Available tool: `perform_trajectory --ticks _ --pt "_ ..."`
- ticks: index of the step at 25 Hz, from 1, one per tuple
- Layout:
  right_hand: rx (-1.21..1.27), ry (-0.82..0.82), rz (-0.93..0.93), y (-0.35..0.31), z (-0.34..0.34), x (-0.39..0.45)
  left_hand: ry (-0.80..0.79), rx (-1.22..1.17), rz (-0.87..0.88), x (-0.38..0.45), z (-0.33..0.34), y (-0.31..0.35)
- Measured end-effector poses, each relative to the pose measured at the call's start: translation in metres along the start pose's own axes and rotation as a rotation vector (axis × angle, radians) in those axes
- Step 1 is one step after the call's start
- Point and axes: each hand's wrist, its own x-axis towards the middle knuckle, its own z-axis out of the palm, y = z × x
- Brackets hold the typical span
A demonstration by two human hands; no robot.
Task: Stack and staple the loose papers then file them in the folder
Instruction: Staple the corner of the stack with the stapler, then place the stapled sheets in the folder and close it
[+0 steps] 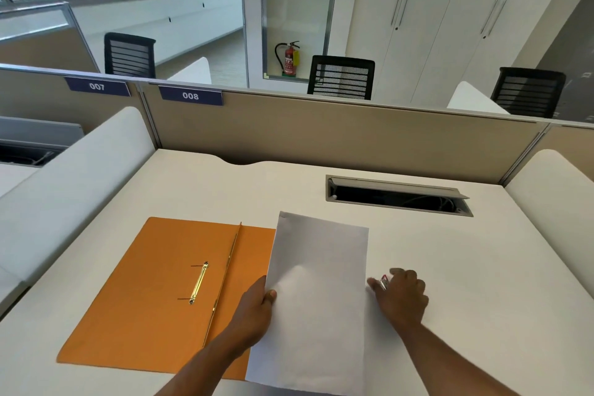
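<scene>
A stack of white papers (316, 292) is held up off the desk, tilted, in front of me. My left hand (257, 305) grips its left edge, thumb on top. An orange folder (154, 292) lies open and flat on the desk to the left, its gold metal fastener (199, 281) showing near the spine. The papers' left edge overlaps the folder's right flap. My right hand (401, 294) rests on the desk just right of the papers, fingers curled around a small silver and red stapler (384, 281), mostly hidden by the hand.
The white desk (466, 267) has an open cable tray (398, 194) at the back right. A beige partition (321, 132) with labels 007 and 008 closes the far side. White side dividers stand left and right. Black chairs sit beyond the partition.
</scene>
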Motion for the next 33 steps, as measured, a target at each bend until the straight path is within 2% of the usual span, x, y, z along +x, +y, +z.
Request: perform_trajectory --ticks 2,3,4,7,9,11,13,15,19,21,24,27,33 --pt "0.349 0.095 0.015 -0.013 -0.009 0.000 0.002 -0.002 -0.005 0.001 -0.001 -0.001" --pt "0.587 0.064 0.063 -0.023 -0.015 -0.001 0.003 0.000 -0.011 0.001 -0.001 -0.002" --pt "0.793 -0.041 0.121 -0.033 -0.020 -0.002 0.004 0.003 -0.015 0.002 -0.002 -0.002" --pt "1.158 -0.547 0.191 -0.056 -0.028 -0.015 0.010 0.004 -0.016 0.007 -0.006 -0.003" --pt "1.256 -0.799 0.140 -0.059 -0.024 -0.025 0.032 -0.011 -0.022 0.012 -0.010 -0.003" --pt "1.238 -0.912 0.027 -0.061 -0.015 -0.033 0.058 -0.054 -0.037 0.017 -0.016 -0.003" --pt "1.152 -0.905 -0.053 -0.068 -0.006 -0.039 0.081 -0.084 -0.058 0.023 -0.024 -0.003" --pt "1.089 -0.834 -0.056 -0.077 0.001 -0.042 0.140 -0.045 -0.088 0.029 -0.033 -0.006" --pt "0.985 -0.715 0.037 -0.086 0.011 -0.040 0.381 0.216 -0.068 0.029 -0.052 -0.022" --pt "0.905 -0.682 0.070 -0.088 0.019 -0.041 0.448 0.409 -0.087 0.023 -0.063 -0.039" --pt "0.842 -0.670 0.087 -0.090 0.029 -0.047 0.405 0.544 -0.177 0.017 -0.072 -0.064" --pt "0.814 -0.682 0.082 -0.097 0.035 -0.054 0.382 0.570 -0.129 0.011 -0.072 -0.068" --pt "0.833 -0.683 0.083 -0.097 0.038 -0.064 0.284 0.472 -0.073 0.000 -0.053 -0.054"
